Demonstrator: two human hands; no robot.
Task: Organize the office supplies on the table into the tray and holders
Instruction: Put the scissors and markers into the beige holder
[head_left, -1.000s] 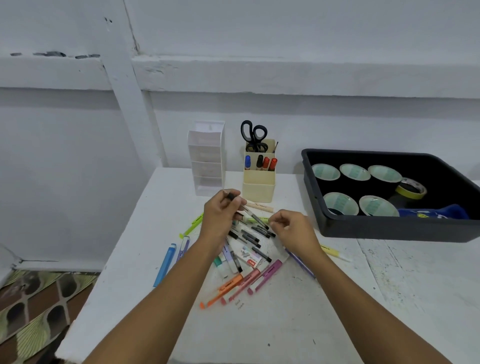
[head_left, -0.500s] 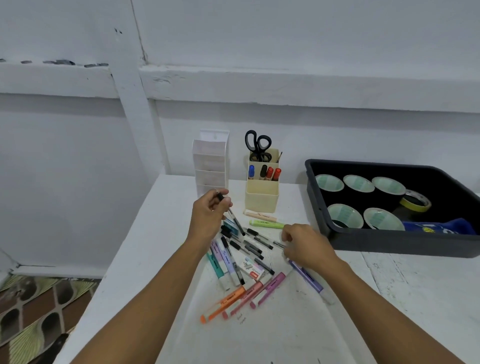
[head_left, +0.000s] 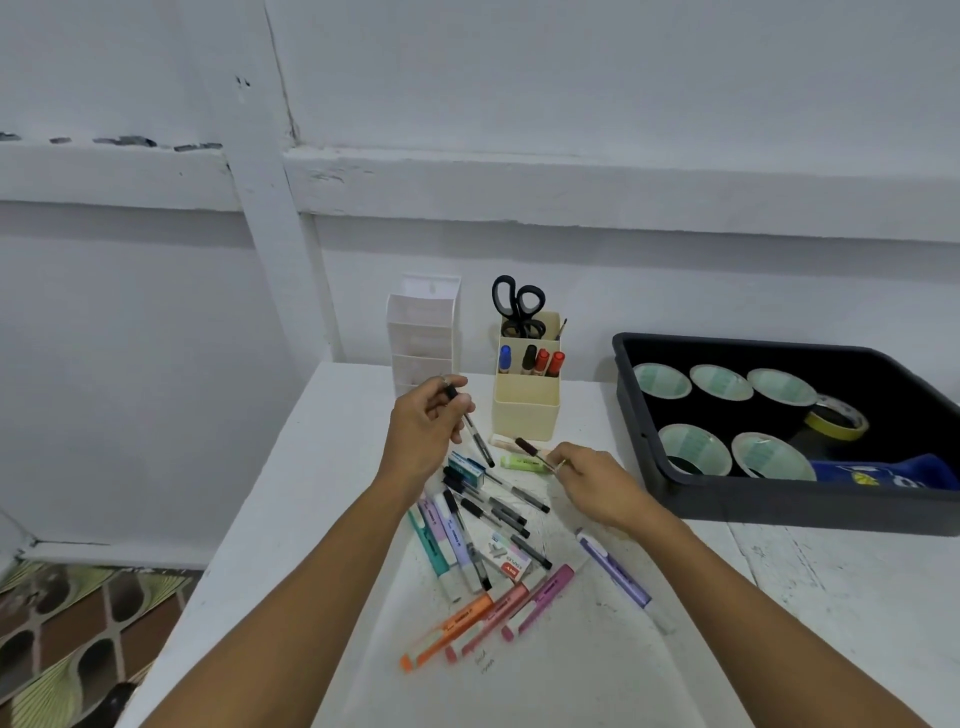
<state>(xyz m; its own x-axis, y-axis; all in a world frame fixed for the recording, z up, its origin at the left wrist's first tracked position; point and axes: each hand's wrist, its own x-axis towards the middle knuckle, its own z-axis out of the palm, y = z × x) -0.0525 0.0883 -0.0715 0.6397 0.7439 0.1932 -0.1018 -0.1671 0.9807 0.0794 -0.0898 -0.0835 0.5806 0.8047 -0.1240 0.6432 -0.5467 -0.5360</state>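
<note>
My left hand (head_left: 423, 426) pinches a black pen (head_left: 475, 434) above a pile of black pens (head_left: 493, 506) on the white table (head_left: 322, 467). My right hand (head_left: 592, 480) pinches another dark-tipped pen (head_left: 530, 449), lifted off the table just in front of the cream holder (head_left: 525, 410). That holder has scissors (head_left: 517, 306) and several markers in it. A white tiered holder (head_left: 423, 332) stands to its left. Highlighters (head_left: 483, 613) in orange, pink, purple and teal lie nearer to me, with a small staples box (head_left: 506, 558) among them.
A black tray (head_left: 779, 506) at the right holds several tape rolls, a yellow roll and a blue object. A green highlighter (head_left: 517, 462) lies by the cream holder. The table's left edge drops to a patterned floor (head_left: 78, 623). A white wall stands close behind.
My right hand has picked a pen out of the pile and lifted it. My left hand has risen slightly with its pen. The camera view has tilted.
</note>
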